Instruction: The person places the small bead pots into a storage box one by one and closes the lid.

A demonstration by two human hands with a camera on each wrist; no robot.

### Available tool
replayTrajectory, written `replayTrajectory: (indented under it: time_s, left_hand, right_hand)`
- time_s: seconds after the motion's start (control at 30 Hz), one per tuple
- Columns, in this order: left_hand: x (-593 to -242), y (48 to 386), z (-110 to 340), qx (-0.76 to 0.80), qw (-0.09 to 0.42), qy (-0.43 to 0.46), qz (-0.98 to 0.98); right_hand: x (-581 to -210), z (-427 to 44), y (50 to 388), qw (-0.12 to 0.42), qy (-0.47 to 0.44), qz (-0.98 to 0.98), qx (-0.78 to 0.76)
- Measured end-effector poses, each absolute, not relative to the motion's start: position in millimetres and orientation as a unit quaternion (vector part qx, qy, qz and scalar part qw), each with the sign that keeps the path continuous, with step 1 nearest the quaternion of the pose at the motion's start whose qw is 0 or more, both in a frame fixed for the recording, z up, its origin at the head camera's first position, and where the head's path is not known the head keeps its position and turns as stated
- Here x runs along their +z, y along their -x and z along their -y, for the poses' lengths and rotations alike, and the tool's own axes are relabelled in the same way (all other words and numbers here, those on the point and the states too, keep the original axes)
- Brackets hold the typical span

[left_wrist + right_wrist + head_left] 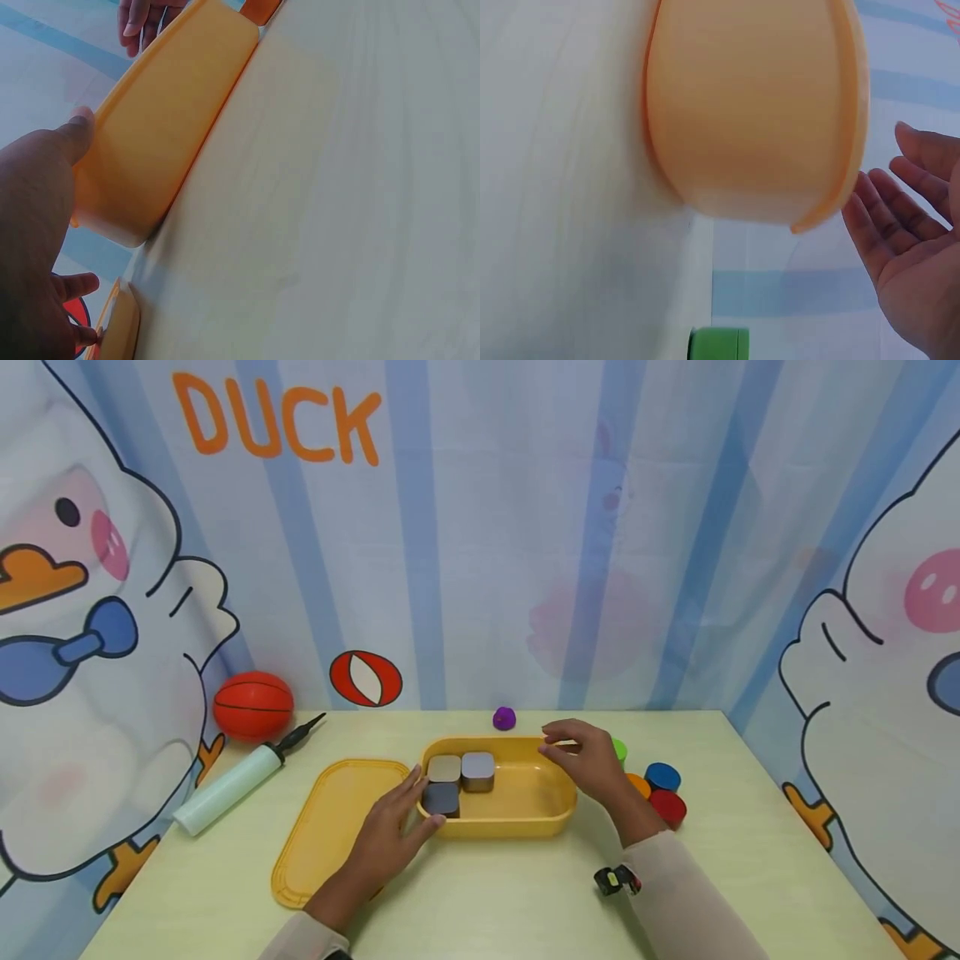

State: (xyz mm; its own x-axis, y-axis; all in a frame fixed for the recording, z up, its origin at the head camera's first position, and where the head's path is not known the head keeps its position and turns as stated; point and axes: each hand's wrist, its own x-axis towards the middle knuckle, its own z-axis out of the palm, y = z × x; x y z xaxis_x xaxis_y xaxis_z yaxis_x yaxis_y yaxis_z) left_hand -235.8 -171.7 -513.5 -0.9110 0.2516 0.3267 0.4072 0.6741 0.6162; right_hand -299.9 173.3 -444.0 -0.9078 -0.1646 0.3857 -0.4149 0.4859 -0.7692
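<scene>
The yellow tub [501, 829] is apparently being steadied at left by the loose-fingered left hand [392, 825], with right-end contact seemingly needed from the relaxed, empty right hand [591, 763].

Blocks [477, 772] in tub [527, 788], left side

Left hand [393, 827]: fingers stretched toward the far side, thumb spread to the right. Right hand [588, 760]: farther out, fingers loosely bent, pointing left. Both arms [690, 893] reach in from near.
</scene>
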Motion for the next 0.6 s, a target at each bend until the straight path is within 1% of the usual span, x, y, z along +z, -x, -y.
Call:
replayTrajectory:
  time_s: [0.27,0.47,0.6]
  left_hand:
    - [-512.0,239.0,173.4,-0.356,0.118,0.190,0.908]
    - [-513.5,237.2,174.1,-0.356,0.112,0.184,0.909]
    - [-515.1,234.8,173.0,-0.360,0.107,0.182,0.909]
  right_hand:
    - [-447.7,-201.6,298.1,0.175,-0.135,0.861,0.457]
    - [-456.7,-220.2,298.7,0.179,-0.108,0.870,0.447]
    - [-464.5,-231.0,299.5,0.172,-0.097,0.877,0.438]
